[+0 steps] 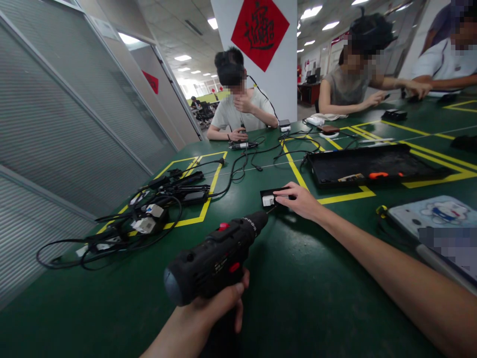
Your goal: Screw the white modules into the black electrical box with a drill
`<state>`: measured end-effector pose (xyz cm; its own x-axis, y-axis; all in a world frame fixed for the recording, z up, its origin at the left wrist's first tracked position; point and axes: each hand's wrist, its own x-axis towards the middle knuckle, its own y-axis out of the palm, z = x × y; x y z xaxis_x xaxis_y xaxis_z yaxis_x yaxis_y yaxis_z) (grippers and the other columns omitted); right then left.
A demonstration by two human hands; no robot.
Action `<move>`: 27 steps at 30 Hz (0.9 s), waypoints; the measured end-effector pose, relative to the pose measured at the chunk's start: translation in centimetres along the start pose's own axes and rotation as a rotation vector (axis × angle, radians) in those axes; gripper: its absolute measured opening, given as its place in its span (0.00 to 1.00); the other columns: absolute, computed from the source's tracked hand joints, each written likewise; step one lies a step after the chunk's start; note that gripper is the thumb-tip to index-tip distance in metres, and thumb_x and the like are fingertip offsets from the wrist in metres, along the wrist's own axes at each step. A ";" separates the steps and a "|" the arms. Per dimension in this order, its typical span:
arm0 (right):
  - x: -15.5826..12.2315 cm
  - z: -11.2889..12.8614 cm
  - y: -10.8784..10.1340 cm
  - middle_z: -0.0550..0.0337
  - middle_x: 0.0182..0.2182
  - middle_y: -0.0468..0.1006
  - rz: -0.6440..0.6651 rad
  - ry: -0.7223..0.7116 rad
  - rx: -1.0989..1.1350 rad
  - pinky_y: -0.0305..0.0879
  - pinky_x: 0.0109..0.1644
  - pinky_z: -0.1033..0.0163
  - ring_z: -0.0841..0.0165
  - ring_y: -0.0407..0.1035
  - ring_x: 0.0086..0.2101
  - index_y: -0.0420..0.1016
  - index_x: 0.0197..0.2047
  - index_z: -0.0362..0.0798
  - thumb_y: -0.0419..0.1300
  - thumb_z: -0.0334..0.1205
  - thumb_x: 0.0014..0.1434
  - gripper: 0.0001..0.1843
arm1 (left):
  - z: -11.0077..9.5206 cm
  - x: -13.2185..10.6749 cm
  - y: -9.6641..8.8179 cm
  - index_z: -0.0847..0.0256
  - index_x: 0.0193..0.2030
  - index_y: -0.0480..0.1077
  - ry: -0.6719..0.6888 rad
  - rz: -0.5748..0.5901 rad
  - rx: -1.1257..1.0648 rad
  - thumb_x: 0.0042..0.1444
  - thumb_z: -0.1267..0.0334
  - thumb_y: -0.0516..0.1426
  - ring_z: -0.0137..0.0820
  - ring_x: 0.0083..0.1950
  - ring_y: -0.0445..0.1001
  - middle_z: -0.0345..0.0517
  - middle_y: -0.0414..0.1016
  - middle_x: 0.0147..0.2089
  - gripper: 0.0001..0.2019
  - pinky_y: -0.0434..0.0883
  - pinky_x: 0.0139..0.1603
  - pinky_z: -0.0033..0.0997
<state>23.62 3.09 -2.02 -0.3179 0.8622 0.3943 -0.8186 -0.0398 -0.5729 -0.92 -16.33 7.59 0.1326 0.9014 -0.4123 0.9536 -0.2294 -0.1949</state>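
A black cordless drill [212, 258] is in my left hand [219, 303], with the fingers wrapped round its handle. Its bit points away from me and reaches the near side of a small black box [265, 192]. Whether the tip touches the box I cannot tell. Inside the box is a white block [268, 200]. My right hand [298, 200] grips the box's right side, thumb and fingers at the white block, and partly covers it.
Tangled black cables and plugs [164, 199] lie at left on the green table [309, 288]. A black tray [372, 164] with orange-handled items is at right, a phone [439, 214] nearer. Several people sit around; one person [242, 104] is opposite.
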 end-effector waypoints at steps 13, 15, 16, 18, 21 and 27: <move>0.0 0.2 -0.1 0.57 0.40 0.67 0.000 0.004 0.017 0.62 0.44 0.63 0.68 0.66 0.37 0.76 0.49 0.51 0.59 0.42 0.60 0.14 | -0.1 -0.1 0.3 0.63 0.45 0.70 0.039 -0.022 -0.015 0.53 0.55 0.56 0.29 0.24 0.68 0.43 0.74 0.30 0.16 0.65 0.33 0.32; 0.0 0.2 -0.1 0.57 0.40 0.67 0.004 0.012 0.012 0.62 0.43 0.63 0.68 0.66 0.37 0.76 0.50 0.51 0.59 0.43 0.60 0.15 | -0.1 -0.1 0.3 0.63 0.44 0.69 0.036 -0.012 -0.016 0.53 0.56 0.56 0.29 0.24 0.67 0.43 0.74 0.31 0.15 0.64 0.33 0.32; 0.0 0.3 -0.1 0.57 0.40 0.67 0.005 0.013 0.008 0.62 0.42 0.64 0.68 0.66 0.37 0.75 0.50 0.52 0.59 0.43 0.60 0.15 | 0.0 -0.1 0.2 0.63 0.44 0.69 0.024 -0.006 -0.014 0.54 0.56 0.56 0.29 0.25 0.67 0.43 0.73 0.29 0.15 0.63 0.32 0.32; 0.0 0.3 -0.1 0.57 0.40 0.67 0.006 0.013 0.005 0.62 0.41 0.64 0.68 0.66 0.36 0.75 0.50 0.52 0.59 0.43 0.60 0.15 | 0.0 -0.1 0.2 0.64 0.42 0.68 -0.001 -0.005 -0.019 0.54 0.56 0.56 0.29 0.25 0.67 0.41 0.72 0.27 0.14 0.63 0.33 0.32; 0.0 0.4 -0.1 0.57 0.40 0.68 0.007 0.011 0.007 0.62 0.42 0.64 0.68 0.66 0.36 0.75 0.50 0.52 0.59 0.43 0.60 0.15 | 0.1 -0.1 0.2 0.64 0.42 0.67 -0.003 -0.027 -0.029 0.53 0.56 0.57 0.29 0.25 0.67 0.42 0.72 0.30 0.15 0.63 0.33 0.33; 0.0 0.3 -0.1 0.57 0.40 0.67 0.004 0.006 0.014 0.62 0.43 0.63 0.68 0.66 0.37 0.76 0.49 0.51 0.59 0.43 0.60 0.15 | 0.2 0.0 0.1 0.63 0.42 0.67 0.009 0.011 0.000 0.54 0.54 0.56 0.30 0.25 0.67 0.42 0.73 0.26 0.15 0.62 0.30 0.31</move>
<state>23.57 2.94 -1.74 -0.3183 0.8652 0.3874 -0.8241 -0.0506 -0.5642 -0.86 -16.39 7.36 0.1450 0.9020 -0.4067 0.9522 -0.2390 -0.1905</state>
